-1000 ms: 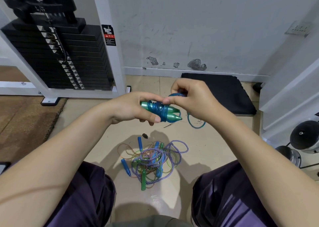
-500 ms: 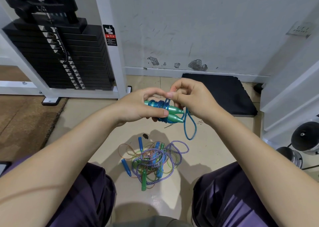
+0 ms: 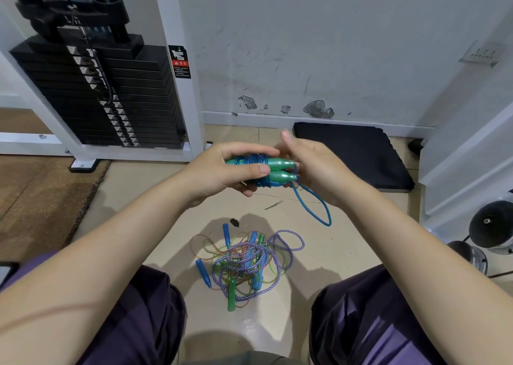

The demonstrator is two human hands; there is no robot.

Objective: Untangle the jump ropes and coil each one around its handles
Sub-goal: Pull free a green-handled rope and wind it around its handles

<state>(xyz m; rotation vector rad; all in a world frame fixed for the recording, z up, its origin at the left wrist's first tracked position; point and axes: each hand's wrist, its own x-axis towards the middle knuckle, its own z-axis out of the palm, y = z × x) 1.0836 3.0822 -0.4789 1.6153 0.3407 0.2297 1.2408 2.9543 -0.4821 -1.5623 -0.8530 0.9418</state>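
Since a second ago the loose loop of blue rope (image 3: 313, 206) hangs longer below the right hand (image 3: 313, 167), whose fingers are at the handle tips, thumb raised. The left hand (image 3: 222, 172) grips the two green handles (image 3: 277, 170), rope-wound. The tangled ropes (image 3: 247, 262) lie on the floor (image 3: 155, 198) between the knees; weight stack (image 3: 111, 95) left, black mat (image 3: 358, 153) behind.
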